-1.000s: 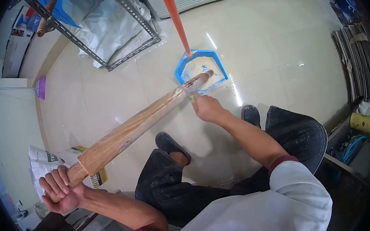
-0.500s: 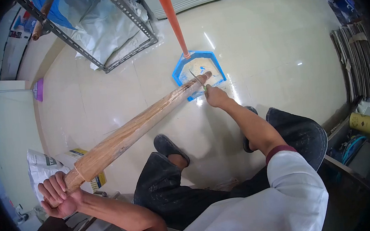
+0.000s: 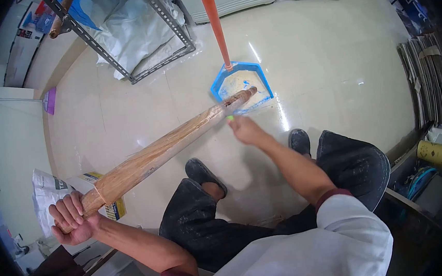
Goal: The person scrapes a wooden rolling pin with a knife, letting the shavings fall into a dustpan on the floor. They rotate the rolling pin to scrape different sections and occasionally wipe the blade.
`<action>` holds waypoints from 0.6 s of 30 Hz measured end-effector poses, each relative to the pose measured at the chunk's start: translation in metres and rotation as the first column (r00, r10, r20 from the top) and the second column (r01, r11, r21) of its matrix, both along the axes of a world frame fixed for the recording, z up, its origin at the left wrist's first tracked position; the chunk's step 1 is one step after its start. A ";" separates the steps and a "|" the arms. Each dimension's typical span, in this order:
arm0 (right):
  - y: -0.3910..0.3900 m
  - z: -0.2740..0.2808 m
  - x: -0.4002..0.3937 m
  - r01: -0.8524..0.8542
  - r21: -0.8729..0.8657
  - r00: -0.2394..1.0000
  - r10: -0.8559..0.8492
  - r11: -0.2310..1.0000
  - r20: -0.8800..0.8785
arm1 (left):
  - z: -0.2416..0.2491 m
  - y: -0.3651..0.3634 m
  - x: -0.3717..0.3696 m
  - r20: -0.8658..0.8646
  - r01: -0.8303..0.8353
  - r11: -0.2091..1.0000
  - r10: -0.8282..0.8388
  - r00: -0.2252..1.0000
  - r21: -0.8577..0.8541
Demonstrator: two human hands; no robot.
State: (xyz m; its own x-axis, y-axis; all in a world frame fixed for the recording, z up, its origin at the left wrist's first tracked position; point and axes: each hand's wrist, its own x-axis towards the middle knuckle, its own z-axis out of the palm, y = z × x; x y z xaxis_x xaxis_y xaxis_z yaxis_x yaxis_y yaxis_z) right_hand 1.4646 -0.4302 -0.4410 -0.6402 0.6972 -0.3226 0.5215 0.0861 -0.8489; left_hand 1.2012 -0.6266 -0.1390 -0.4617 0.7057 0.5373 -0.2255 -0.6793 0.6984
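A long, thick wooden roller (image 3: 154, 153), like a large rolling pin, slants across my front. My left hand (image 3: 73, 218) is closed round its narrow near end. The dark, narrower far end rests over a blue dustpan (image 3: 217, 82) holding pale dust and blue specks. In my right hand (image 3: 247, 129) is a knife (image 3: 230, 117) with a green handle. Its blade is smeared by motion and seems to lie against the roller's side, just short of the dark part.
The dustpan's orange handle (image 3: 214, 24) rises toward the top. A slotted metal frame (image 3: 166, 64) with white sheeting stands at the upper left. Flat cardboard (image 3: 424, 80) is stacked at the right. A white bag (image 3: 49, 195) and a box (image 3: 116, 209) are near my left hand.
My right hand has drawn the knife along the roller toward me, left and slightly down, away from the far end. My left hand keeps its hold. The view has shifted slightly.
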 end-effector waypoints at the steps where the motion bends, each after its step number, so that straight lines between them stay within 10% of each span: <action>1: -0.013 0.016 -0.004 -0.019 -0.002 0.999 0.018 1.000 -0.035 | 0.000 -0.001 0.001 0.001 -0.005 1.000 0.005 1.000 -0.006; 18: -0.040 0.054 -0.014 -0.038 0.018 0.999 0.037 0.999 0.034 | 0.000 0.001 0.002 -0.006 0.038 0.999 -0.038 0.999 0.011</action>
